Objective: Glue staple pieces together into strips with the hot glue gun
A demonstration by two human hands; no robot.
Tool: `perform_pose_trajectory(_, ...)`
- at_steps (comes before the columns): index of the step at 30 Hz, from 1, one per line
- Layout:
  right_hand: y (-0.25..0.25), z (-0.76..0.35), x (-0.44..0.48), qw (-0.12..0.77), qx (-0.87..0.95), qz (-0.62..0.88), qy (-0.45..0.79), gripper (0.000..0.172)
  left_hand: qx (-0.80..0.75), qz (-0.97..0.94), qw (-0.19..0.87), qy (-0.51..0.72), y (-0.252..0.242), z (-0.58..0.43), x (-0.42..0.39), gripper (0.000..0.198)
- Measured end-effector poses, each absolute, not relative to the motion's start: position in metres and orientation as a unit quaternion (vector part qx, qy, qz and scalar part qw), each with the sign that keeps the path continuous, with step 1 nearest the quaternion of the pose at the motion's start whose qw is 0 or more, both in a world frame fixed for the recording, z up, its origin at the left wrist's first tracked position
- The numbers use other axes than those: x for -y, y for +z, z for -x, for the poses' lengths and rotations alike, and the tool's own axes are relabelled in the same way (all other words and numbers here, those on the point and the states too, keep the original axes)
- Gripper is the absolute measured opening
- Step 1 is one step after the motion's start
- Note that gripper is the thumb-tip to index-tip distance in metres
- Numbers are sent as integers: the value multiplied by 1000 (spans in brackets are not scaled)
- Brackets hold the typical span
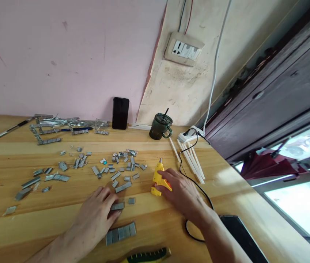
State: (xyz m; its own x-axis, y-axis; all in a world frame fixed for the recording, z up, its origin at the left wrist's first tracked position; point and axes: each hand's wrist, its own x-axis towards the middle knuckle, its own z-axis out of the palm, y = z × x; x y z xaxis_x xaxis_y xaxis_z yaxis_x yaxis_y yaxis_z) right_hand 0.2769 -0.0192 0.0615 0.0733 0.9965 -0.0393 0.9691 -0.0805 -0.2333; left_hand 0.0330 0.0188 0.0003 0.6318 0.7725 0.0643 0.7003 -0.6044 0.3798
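My left hand (97,210) is low over the table with thumb and fingers closed around one end of a short grey strip of staples (117,206). Just right of that strip lies a small staple block (131,201). Nearer to me, several staple blocks sit side by side in a row (120,233). In my right hand (178,186) is a yellow hot glue gun (157,171), its metal nozzle pointing away from me. The fingers wrap its handle, and its body is at the tabletop; whether it touches the wood, I cannot tell.
Loose staple pieces (123,187) are scattered at centre and left. Behind stand staple-built frames (49,140), a phone (120,113) and a dark mug (160,126). White glue sticks (192,160), a power strip (190,134) and a black cord (199,186) lie right. A yellow-black tool (146,255) lies in front.
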Motion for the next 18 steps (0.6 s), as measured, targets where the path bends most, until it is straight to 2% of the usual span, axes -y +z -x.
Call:
perform_pose_trajectory(5,60,-300,23,18,645,752,137,47,-411,-887,164,135,-6,-32,-21,10)
perform_pose_trajectory(11,43,-295,19,30,643,751,149,26,-409,-881,166,169,-12,-31,-20,9)
perform_pose_trajectory(13,46,-293,20,46,642,751,147,23,-408,-877,170,188,-13,-31,-20,7)
perform_pose_trajectory(15,52,-293,22,93,647,738,166,22,-408,-866,188,221,-15,-30,-20,6)
perform_pose_trajectory(18,61,-295,29,271,633,642,337,26,-410,-835,236,282,-15,-28,-21,4)
